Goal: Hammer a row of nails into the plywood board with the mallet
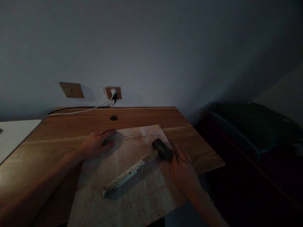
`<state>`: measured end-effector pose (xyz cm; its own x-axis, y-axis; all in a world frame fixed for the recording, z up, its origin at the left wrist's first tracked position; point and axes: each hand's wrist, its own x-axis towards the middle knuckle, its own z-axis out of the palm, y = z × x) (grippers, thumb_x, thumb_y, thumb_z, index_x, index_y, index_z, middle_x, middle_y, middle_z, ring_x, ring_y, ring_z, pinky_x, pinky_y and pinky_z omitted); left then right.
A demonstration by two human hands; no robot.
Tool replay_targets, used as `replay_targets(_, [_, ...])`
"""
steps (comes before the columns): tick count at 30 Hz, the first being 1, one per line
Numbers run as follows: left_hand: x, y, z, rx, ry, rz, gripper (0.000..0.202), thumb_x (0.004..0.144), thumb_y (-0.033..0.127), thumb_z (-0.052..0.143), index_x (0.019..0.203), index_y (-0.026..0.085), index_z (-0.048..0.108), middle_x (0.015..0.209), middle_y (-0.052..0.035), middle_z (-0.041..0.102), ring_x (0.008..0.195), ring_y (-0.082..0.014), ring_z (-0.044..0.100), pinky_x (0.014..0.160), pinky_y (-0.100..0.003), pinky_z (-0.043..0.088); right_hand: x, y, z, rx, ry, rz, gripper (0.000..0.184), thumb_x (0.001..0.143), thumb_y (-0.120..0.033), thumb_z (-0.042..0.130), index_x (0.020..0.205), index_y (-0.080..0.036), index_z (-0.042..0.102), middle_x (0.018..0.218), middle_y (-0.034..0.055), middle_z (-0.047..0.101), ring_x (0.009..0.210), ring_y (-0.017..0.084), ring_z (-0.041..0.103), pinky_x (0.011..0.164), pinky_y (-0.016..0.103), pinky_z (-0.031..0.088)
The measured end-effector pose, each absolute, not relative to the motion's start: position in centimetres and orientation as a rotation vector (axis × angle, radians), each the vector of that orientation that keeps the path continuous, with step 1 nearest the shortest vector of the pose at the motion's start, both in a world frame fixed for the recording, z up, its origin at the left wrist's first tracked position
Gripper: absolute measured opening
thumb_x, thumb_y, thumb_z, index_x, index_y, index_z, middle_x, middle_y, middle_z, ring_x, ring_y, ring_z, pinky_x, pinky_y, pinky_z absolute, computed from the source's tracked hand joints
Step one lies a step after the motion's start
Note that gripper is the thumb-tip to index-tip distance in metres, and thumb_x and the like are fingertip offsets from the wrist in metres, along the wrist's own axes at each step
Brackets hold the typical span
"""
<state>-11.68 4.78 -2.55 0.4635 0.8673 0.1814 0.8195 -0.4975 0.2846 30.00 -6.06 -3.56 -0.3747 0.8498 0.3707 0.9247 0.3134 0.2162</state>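
A pale, worn wooden board (113, 176) lies at a slant on the wooden desk. Close to its far edge, several small nails (133, 136) stand in a row along a drawn line. Across the board rests a hammer (127, 174), its dark head at the right and its white-coated handle pointing towards the near left. My left hand (98, 143) touches the board's far left corner, thumb and fingers apart. At the right edge, next to the hammer head, my right hand (183, 168) lies with fingers stretched out. Neither hand holds the hammer.
The desk (189, 138) stands against a grey wall, with a cable hole (113, 118) near the back. A white cable (80, 111) and a black one run to a wall socket (113, 93). A white surface (16, 132) adjoins at left; a dark green cushion-like object (258, 124) sits at right.
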Motion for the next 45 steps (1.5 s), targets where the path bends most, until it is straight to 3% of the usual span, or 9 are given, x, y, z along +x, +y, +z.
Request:
replay_targets(5, [-13.6, 4.9, -2.9, 2.557, 1.442, 0.534, 0.057, 0.099, 0.057, 0.05, 0.144, 0.023, 0.059, 0.143, -0.0112, 0.063, 0.127, -0.0305, 0.063, 0.11, -0.045, 0.049, 28.3, -6.3, -3.8, -1.631, -2.318, -0.512, 0.045, 0.097, -0.018, 0.042, 0.127, 0.001, 0.069, 0.134, 0.027, 0.067, 0.136, 0.036, 0.058, 0.115, 0.053, 0.047])
replay_targets(9, [-15.0, 5.2, -3.1, 2.568, 1.428, 0.57, 0.055, 0.098, 0.056, 0.052, 0.142, 0.024, 0.06, 0.142, -0.0107, 0.064, 0.126, -0.0292, 0.064, 0.108, -0.042, 0.05, 27.0, -6.3, -4.1, -1.631, -2.277, -0.411, 0.044, 0.095, -0.018, 0.044, 0.13, -0.003, 0.068, 0.134, 0.0258, 0.067, 0.138, 0.035, 0.056, 0.117, 0.055, 0.044])
replay_targets(14, [-16.9, 5.6, -3.4, 2.562, 1.481, 0.575, 0.057, 0.096, 0.06, 0.052, 0.138, 0.024, 0.063, 0.138, -0.0104, 0.066, 0.123, -0.0296, 0.065, 0.107, -0.042, 0.05, 25.9, -6.2, -4.1, -1.614, -2.275, -0.365, 0.044, 0.094, -0.017, 0.045, 0.128, 0.0, 0.068, 0.138, 0.0284, 0.063, 0.136, 0.035, 0.057, 0.116, 0.053, 0.046])
replay_targets(23, [-20.2, 5.7, -3.9, 2.545, 1.496, 0.648, 0.058, 0.097, 0.062, 0.054, 0.139, 0.023, 0.061, 0.144, -0.0101, 0.062, 0.13, -0.031, 0.059, 0.115, -0.048, 0.045, 26.3, -3.3, -2.7, -1.472, -2.35, -0.153, 0.039, 0.098, -0.019, 0.044, 0.124, -0.012, 0.073, 0.136, 0.0165, 0.068, 0.132, 0.032, 0.061, 0.114, 0.051, 0.048])
replay_targets(28, [-19.8, 5.0, -3.5, 2.576, 1.546, 0.724, 0.057, 0.093, 0.061, 0.059, 0.133, 0.021, 0.064, 0.137, -0.0107, 0.064, 0.128, -0.0325, 0.059, 0.114, -0.048, 0.045, 25.8, 2.2, 0.1, -1.64, -2.379, 0.128, 0.043, 0.105, -0.035, 0.046, 0.141, -0.022, 0.065, 0.104, 0.0108, 0.079, 0.093, 0.028, 0.075, 0.087, 0.041, 0.057])
replay_targets(31, [-19.4, 4.5, -3.1, 2.611, 1.548, 0.713, 0.048, 0.093, 0.055, 0.061, 0.126, 0.02, 0.067, 0.129, -0.0097, 0.067, 0.121, -0.0299, 0.061, 0.11, -0.046, 0.047, 23.5, 6.6, 0.8, -1.522, -2.322, 0.184, 0.043, 0.104, -0.033, 0.047, 0.14, -0.017, 0.064, 0.111, 0.0129, 0.078, 0.103, 0.029, 0.073, 0.093, 0.042, 0.054])
replay_targets(33, [-19.2, 4.2, -2.8, 2.635, 1.549, 0.722, 0.043, 0.093, 0.052, 0.063, 0.123, 0.021, 0.069, 0.124, -0.0096, 0.068, 0.117, -0.0289, 0.061, 0.108, -0.046, 0.048, 21.2, 9.3, 0.6, -1.375, -2.309, 0.235, 0.039, 0.102, -0.03, 0.05, 0.135, -0.016, 0.066, 0.111, 0.0128, 0.077, 0.102, 0.026, 0.072, 0.094, 0.039, 0.053])
replay_targets(37, [-18.9, 3.6, -2.4, 2.685, 1.568, 0.774, 0.039, 0.094, 0.048, 0.064, 0.124, 0.023, 0.069, 0.121, -0.0104, 0.067, 0.114, -0.028, 0.061, 0.104, -0.044, 0.051, 17.3, 12.3, -0.8, -1.112, -2.309, 0.353, 0.022, 0.098, -0.029, 0.057, 0.104, -0.017, 0.074, 0.097, 0.0083, 0.072, 0.084, 0.018, 0.067, 0.08, 0.029, 0.052])
replay_targets(45, [-17.4, 2.9, -2.2, 2.714, 1.54, 0.837, 0.032, 0.103, 0.043, 0.053, 0.115, 0.019, 0.07, 0.104, -0.0089, 0.068, 0.092, -0.0212, 0.067, 0.084, -0.035, 0.055, 17.6, 12.7, -3.2, -1.086, -2.068, 0.302, 0.034, 0.098, -0.049, 0.057, 0.085, -0.019, 0.067, 0.082, 0.0067, 0.067, 0.074, 0.018, 0.061, 0.073, 0.029, 0.049])
